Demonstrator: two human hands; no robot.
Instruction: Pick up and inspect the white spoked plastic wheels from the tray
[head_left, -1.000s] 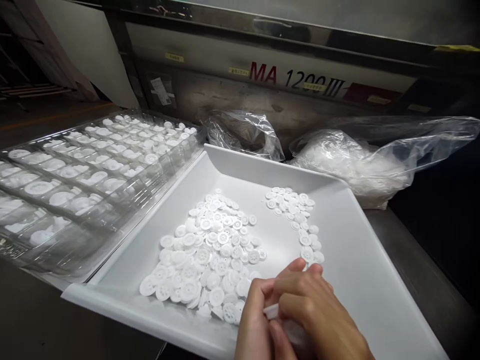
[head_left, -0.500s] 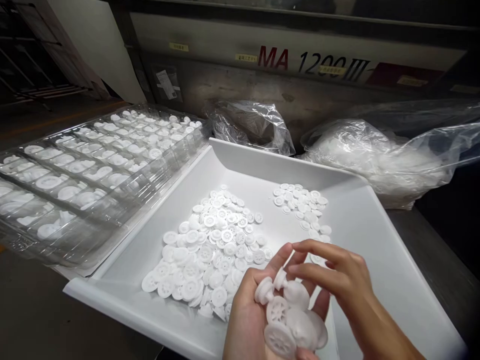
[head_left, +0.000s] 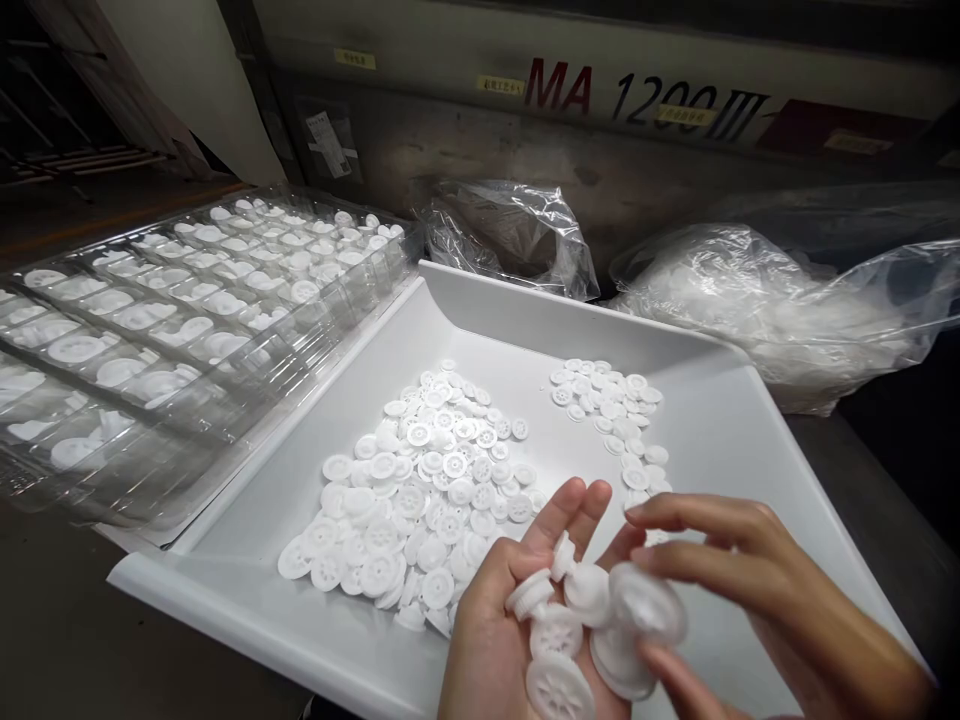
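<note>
Palm up over the near side of a grey-white tray [head_left: 360, 645], my left hand [head_left: 487, 620] cups several white plastic gears [head_left: 556, 632], its fingers curled loosely around them. My right hand [head_left: 757, 570] comes in from the right. Its thumb and fingers pinch one larger white gear [head_left: 646, 603], slightly blurred, at the right edge of the cupped handful. Beyond my hands a big heap of white gears [head_left: 420, 490] lies in the tray. A smaller group of gears [head_left: 611, 400] is spread at the tray's far right.
At left, clear plastic blister trays [head_left: 300, 385] hold white parts in rows of compartments. A crumpled clear bag [head_left: 517, 240] lies behind the grey-white tray. To the right sits a clear bag [head_left: 787, 310] with white contents. A machine panel [head_left: 465, 140] stands behind.
My right hand has moved right and down from my left fingertips and now pinches a gear from the handful. My left fingers have opened slightly. The view has shifted a little.
</note>
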